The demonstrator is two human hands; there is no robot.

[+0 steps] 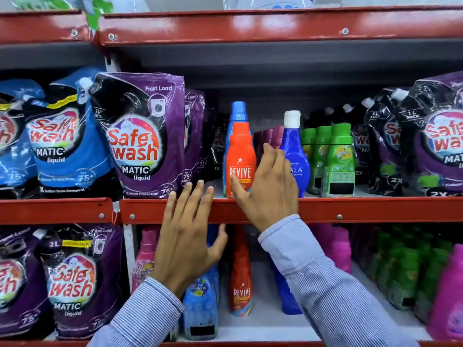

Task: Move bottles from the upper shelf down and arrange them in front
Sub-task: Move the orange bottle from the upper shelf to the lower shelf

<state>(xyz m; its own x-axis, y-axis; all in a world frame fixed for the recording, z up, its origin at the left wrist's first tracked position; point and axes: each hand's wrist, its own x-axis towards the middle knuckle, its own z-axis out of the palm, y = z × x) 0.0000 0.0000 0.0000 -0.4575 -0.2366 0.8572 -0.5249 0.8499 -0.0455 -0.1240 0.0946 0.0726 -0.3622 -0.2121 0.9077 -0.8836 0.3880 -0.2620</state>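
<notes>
An orange Revive bottle (240,151) stands at the front edge of the upper red shelf (350,209), with a blue-capped bottle (238,111) right behind it. My right hand (266,186) reaches in beside the orange bottle, fingers spread, thumb against its label, holding nothing. A dark blue Ala bottle (295,151) with a white cap stands just right of that hand. My left hand (186,236) is open, fingers at the shelf edge left of the orange bottle. On the lower shelf stand another orange Revive bottle (241,279) and a light blue bottle (200,306).
Purple and blue Safe Wash pouches (140,136) fill the upper shelf's left; more pouches (436,144) stand at the right. Green bottles (338,159) line up right of the Ala bottle. Below are pink bottles (340,246), green bottles (406,271) and purple pouches (70,281).
</notes>
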